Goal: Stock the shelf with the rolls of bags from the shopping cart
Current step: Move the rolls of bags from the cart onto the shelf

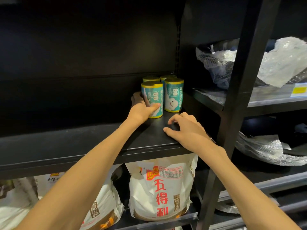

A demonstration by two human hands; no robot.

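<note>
Four teal rolls of bags (163, 93) are stood upright in a tight cluster at the right end of the black shelf (99, 140). The front-left roll (152, 98) is gripped by the left hand (141, 109); nothing is held by the right hand (186, 130), rested loosely curled on the shelf. The shopping cart is not shown, so what remains cannot be judged.

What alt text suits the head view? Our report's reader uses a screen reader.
A person's left hand grips the front-left of four upright teal rolls of bags on a black shelf; the right hand rests empty nearby. White sacks sit below.
</note>
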